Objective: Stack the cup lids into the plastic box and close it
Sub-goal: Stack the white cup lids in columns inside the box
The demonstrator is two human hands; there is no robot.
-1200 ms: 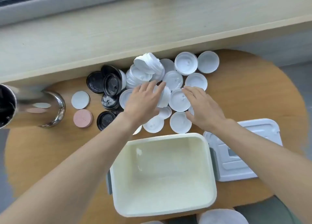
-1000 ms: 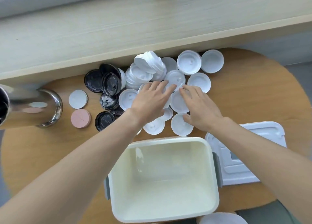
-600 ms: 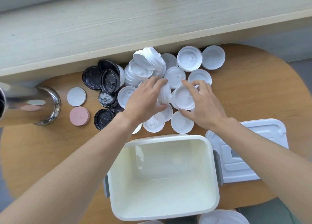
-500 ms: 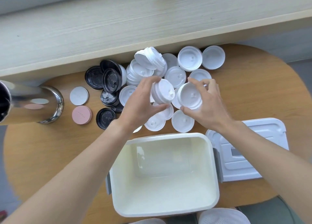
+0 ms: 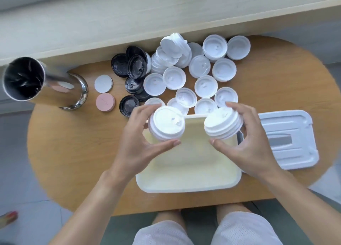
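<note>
Cup lids in two short white stacks are held above the far end of the open plastic box (image 5: 188, 186), which sits at the near middle of the round wooden table (image 5: 73, 161); the left hand (image 5: 137, 145) grips the left stack (image 5: 167, 125), fingers curled round its far side and thumb beneath its near edge; the right hand (image 5: 248, 143) grips the right stack (image 5: 223, 123) likewise, fingertips on the far rim, thumb under the near edge; the two stacks are apart, not touching. Half a second ago both hands held these stacks lower and farther off, over the loose lids; they have since come nearer and now stand over the box. Loose white lids (image 5: 205, 86) lie scattered beyond the box, black lids (image 5: 135, 66) to their left; the box cover (image 5: 289, 139) lies flat to the right of the box. A pink disc (image 5: 105, 102) bears faint writing, too small to read; no other label is legible.
</note>
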